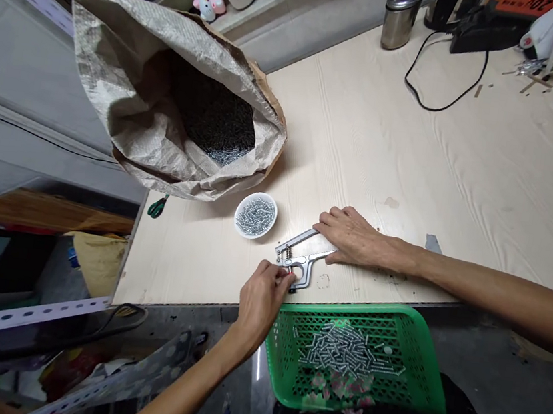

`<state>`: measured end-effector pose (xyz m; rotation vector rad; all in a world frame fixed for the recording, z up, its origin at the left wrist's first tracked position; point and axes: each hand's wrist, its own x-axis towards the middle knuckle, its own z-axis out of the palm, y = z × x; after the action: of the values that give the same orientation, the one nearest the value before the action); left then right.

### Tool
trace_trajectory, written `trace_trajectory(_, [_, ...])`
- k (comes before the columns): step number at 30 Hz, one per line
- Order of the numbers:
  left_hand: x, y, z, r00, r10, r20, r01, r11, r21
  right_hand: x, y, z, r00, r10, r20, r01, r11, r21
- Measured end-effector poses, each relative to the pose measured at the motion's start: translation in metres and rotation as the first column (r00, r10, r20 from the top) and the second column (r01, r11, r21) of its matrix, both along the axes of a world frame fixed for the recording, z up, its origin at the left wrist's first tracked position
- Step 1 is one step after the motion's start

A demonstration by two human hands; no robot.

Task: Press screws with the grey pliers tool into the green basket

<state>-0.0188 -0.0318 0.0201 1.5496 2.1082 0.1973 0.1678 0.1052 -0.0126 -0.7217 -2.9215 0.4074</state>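
My right hand [351, 235] is wrapped round the two handles of silver snap-fastener pliers [306, 262], which lie over the table near its front edge. The handles stand apart, and a spring shows near the jaws. At the jaw end, my left hand [262, 294] is closed in a pinch; whatever sits between its fingertips is too small and covered to make out. Just beyond the jaws is a white bowl [236, 223] filled with small silver metal pieces [256, 215]. A green basket [432, 360] below the table edge holds a pile of similar slim pieces [339, 349].
A large woven sack [138, 143] stands open at the left, with many small pieces inside. Green-handled scissors [157, 207] lie by the table's left edge. Toward the back are a metal canister [400, 21] and a black cable [423, 104] on the wooden table [366, 131].
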Motion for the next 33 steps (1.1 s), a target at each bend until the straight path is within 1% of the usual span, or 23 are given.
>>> trace_trajectory(1, [0.003, 0.001, -0.002, 0.992, -0.107, -0.072, 0.114, 0.988, 0.107, 0.000, -0.001, 0.000, 1.000, -0.004, -0.008, 0.004, 1.000, -0.003])
trace_trajectory(2, [0.007, 0.004, -0.004, 0.972, -0.204, -0.120, 0.224, 0.957, 0.186, -0.001, -0.003, 0.000, 1.000, -0.008, -0.015, 0.008, 1.000, -0.010])
trace_trajectory(4, [0.011, 0.016, -0.011, 0.914, -0.370, -0.168, 0.403, 0.876, 0.263, -0.001, -0.005, 0.001, 1.000, -0.019, -0.016, 0.018, 0.999, -0.036])
trace_trajectory(5, [0.011, 0.024, -0.014, 0.885, -0.429, -0.179, 0.464, 0.845, 0.267, -0.001, -0.006, 0.001, 1.000, -0.023, -0.011, 0.023, 0.998, -0.051])
trace_trajectory(6, [0.012, 0.031, -0.017, 0.861, -0.473, -0.185, 0.507, 0.825, 0.249, -0.001, -0.007, 0.002, 1.000, -0.026, -0.006, 0.025, 0.998, -0.064])
trace_trajectory(9, [0.010, 0.050, -0.019, 0.815, -0.543, -0.203, 0.574, 0.805, 0.151, 0.002, -0.009, 0.003, 0.999, -0.044, 0.005, 0.044, 0.996, -0.084])
trace_trajectory(11, [0.011, 0.057, -0.017, 0.793, -0.563, -0.231, 0.596, 0.797, 0.104, 0.005, -0.010, 0.003, 0.997, -0.080, 0.005, 0.080, 0.995, -0.063])
trace_trajectory(14, [0.015, 0.063, -0.013, 0.776, -0.585, -0.236, 0.617, 0.781, 0.091, 0.008, -0.011, 0.005, 0.993, -0.119, 0.015, 0.119, 0.993, 0.013])
trace_trajectory(17, [0.019, 0.066, -0.013, 0.775, -0.599, -0.201, 0.625, 0.773, 0.106, 0.008, -0.010, 0.007, 0.995, -0.087, 0.055, 0.084, 0.995, 0.056])
trace_trajectory(21, [0.022, 0.068, -0.016, 0.792, -0.577, -0.198, 0.603, 0.791, 0.106, 0.004, -0.007, 0.006, 0.993, -0.025, 0.115, 0.022, 0.999, 0.024])
trace_trajectory(25, [0.026, 0.069, -0.019, 0.804, -0.562, -0.193, 0.587, 0.802, 0.109, 0.000, -0.002, 0.005, 0.992, 0.006, 0.125, 0.000, 0.999, -0.051])
trace_trajectory(27, [0.026, 0.069, -0.020, 0.810, -0.550, -0.206, 0.577, 0.810, 0.106, 0.001, 0.000, 0.006, 0.992, 0.016, 0.128, -0.007, 0.998, -0.067])
trace_trajectory(29, [0.021, 0.066, -0.018, 0.831, -0.516, -0.207, 0.548, 0.823, 0.151, 0.006, -0.002, 0.006, 0.997, 0.005, 0.076, -0.001, 0.999, -0.045])
trace_trajectory(31, [0.013, 0.055, -0.012, 0.871, -0.451, -0.196, 0.490, 0.829, 0.269, 0.013, -0.008, 0.004, 0.999, -0.011, -0.033, 0.011, 1.000, 0.000])
trace_trajectory(33, [0.006, 0.038, -0.003, 0.908, -0.371, -0.194, 0.419, 0.812, 0.407, 0.019, -0.015, 0.001, 0.992, -0.001, -0.128, 0.006, 0.999, 0.044])
